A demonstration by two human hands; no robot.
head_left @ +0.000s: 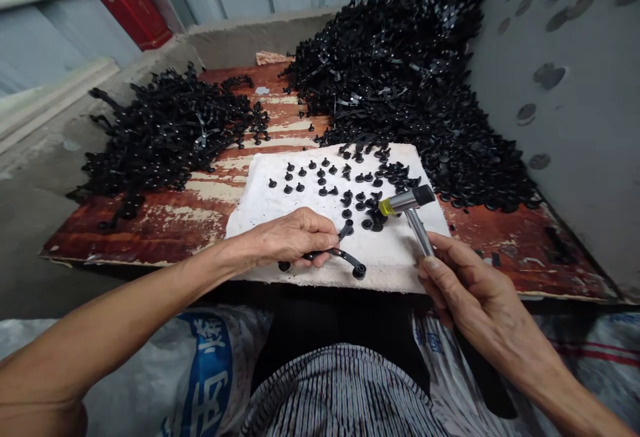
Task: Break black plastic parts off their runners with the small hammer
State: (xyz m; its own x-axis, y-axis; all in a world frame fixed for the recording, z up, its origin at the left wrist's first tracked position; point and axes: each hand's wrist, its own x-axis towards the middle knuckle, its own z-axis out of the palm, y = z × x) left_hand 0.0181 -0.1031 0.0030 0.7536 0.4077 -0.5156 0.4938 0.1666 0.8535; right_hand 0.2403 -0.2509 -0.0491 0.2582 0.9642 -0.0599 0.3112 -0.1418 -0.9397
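The camera rides on my head and looks forward and down, over my lap, onto the white pad [260, 217] on the wooden table [190, 210]. My left hand [293, 237] and right hand [470, 290] sit close beneath it; the big heap [410, 77] lies farther back.

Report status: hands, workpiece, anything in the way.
Left hand pins black strip on white pad. Right hand grips hammer. Loose studs scattered nearby.

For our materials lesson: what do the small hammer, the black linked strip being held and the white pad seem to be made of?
Small hammer: shiny grey metal head and shaft; one translucent yellow face, one black, likely plastic or rubber. Black linked strip: dull black, probably moulded plastic, though coated metal is possible. White pad: matte, rough-edged, perhaps foam or board.
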